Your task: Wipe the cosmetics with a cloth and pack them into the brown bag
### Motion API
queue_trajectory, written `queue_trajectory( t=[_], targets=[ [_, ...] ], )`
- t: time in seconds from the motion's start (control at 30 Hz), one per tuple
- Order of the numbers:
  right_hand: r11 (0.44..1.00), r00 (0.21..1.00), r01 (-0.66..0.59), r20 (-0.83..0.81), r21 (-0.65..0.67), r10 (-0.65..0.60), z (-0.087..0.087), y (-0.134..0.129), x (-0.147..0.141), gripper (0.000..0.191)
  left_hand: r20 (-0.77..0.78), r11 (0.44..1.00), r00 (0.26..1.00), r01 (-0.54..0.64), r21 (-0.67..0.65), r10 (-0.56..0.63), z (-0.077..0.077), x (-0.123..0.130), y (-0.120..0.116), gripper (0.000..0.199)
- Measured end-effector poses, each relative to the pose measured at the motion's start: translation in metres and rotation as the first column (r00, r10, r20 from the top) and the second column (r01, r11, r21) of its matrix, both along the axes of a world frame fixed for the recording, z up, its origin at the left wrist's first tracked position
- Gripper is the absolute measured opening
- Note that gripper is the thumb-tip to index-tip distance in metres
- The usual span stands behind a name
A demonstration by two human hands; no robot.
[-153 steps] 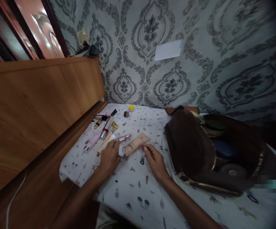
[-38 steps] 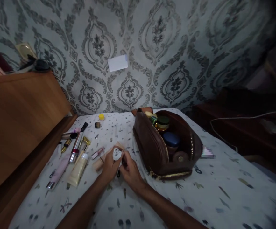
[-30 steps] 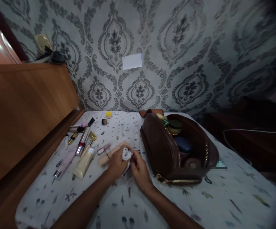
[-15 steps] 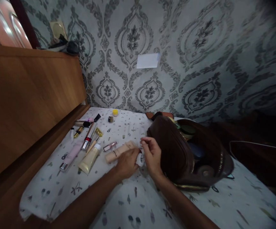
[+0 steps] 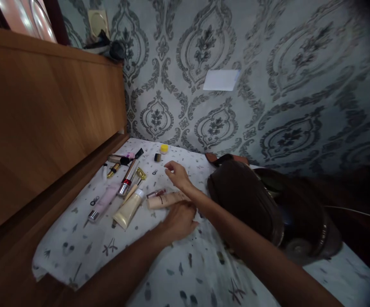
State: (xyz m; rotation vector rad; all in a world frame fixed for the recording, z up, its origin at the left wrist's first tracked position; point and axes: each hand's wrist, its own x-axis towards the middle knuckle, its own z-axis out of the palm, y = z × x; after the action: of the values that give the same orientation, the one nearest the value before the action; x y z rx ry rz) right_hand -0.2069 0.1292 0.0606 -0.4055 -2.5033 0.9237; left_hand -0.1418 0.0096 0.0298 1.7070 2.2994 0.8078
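Observation:
My left hand [image 5: 180, 219] is palm down on the patterned cloth, against the lower right side of a beige squeeze tube [image 5: 164, 200]. Its fingers are curled under and mostly hidden, so whether it holds anything is unclear. My right hand [image 5: 177, 175] hovers farther back over the cloth, fingers loosely bent and apart, with nothing visible in it. Its forearm crosses in front of a brown bag [image 5: 242, 196], which gapes open. A small pinkish lip gloss tube [image 5: 155, 193] lies just behind the beige tube. Near my right fingertips stands a small dark jar [image 5: 157, 157].
Left on the cloth lie a cream tube [image 5: 129, 209], a pink tube [image 5: 104, 202], a silver-and-red tube [image 5: 129, 177], a gold item [image 5: 141, 173] and several other cosmetics. A yellow-lidded jar [image 5: 164, 148] sits by the wall. A wooden cabinet [image 5: 53, 94] borders the left.
My right hand has left my left hand and moved left and back over the cloth. The white object between my hands is now out of sight. The view has shifted, moving the scene rightward.

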Motion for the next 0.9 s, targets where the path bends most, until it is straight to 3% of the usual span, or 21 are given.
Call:
queue_trajectory(
  t=[0.23,0.4,0.67,0.9],
  targets=[
    [0.985,0.983,0.033,0.173,0.171,-0.063,-0.013,-0.002,-0.071,0.041,-0.081,0.996,0.993,0.080,-0.050,-0.084,0.010,0.002,-0.003,0.035],
    [0.961,0.977,0.018,0.201,0.277,-0.076,-0.018,-0.004,-0.102,0.052,-0.104,0.993,0.989,0.103,-0.065,-0.109,0.009,0.000,0.000,0.035],
    [0.929,0.978,-0.033,0.205,0.368,-0.046,-0.023,-0.004,-0.116,0.039,-0.118,0.992,0.985,0.124,-0.018,-0.125,0.006,-0.002,0.003,0.037],
    [0.974,0.987,0.047,0.138,0.219,-0.079,-0.026,0.018,-0.111,0.028,-0.112,0.992,0.985,0.127,-0.025,-0.129,0.007,-0.003,0.002,0.037]
  ],
)
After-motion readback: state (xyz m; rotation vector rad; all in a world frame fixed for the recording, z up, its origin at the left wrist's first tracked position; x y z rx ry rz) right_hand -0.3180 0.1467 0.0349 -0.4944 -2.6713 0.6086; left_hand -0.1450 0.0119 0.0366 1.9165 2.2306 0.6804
